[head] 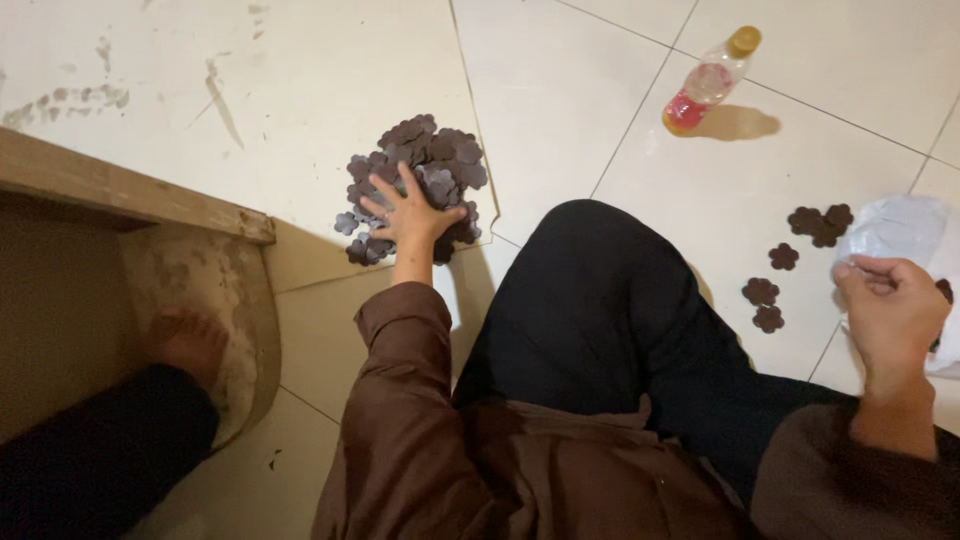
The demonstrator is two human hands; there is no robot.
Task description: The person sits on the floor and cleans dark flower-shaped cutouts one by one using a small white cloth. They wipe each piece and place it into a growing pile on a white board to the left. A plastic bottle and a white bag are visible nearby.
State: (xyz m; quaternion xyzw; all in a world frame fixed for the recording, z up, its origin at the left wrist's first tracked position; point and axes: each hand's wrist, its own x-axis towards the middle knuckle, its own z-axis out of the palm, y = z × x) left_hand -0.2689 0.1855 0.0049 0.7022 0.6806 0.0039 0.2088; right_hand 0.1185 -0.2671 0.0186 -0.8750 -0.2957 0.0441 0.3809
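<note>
Left hand: my left hand (pixel 412 212) presses down flat, fingers spread apart, on the heap of dark brown flower-shaped cut-outs (pixel 425 170), keeping it bunched on the white floor tiles (pixel 560 100).
Right hand: my right hand (pixel 888 305), fingers pinched together on the white plastic bag (pixel 905 230), holds its edge.
Strays: loose flower pieces (pixel 765 292) lie near the bag.
Beyond: a clear plastic bottle with red drink (pixel 708 82) lies well apart.

The floor (pixel 640 120) is glossy pale tile, smudged with grime at the far left. The flower-shaped pieces (pixel 430 160) look matt, dark brown, like thin card or foam. The bottle (pixel 712 80) is clear shiny plastic. The bag (pixel 905 225) is thin, crinkled white plastic. The step edge (pixel 130 190) is rough, worn wood.
</note>
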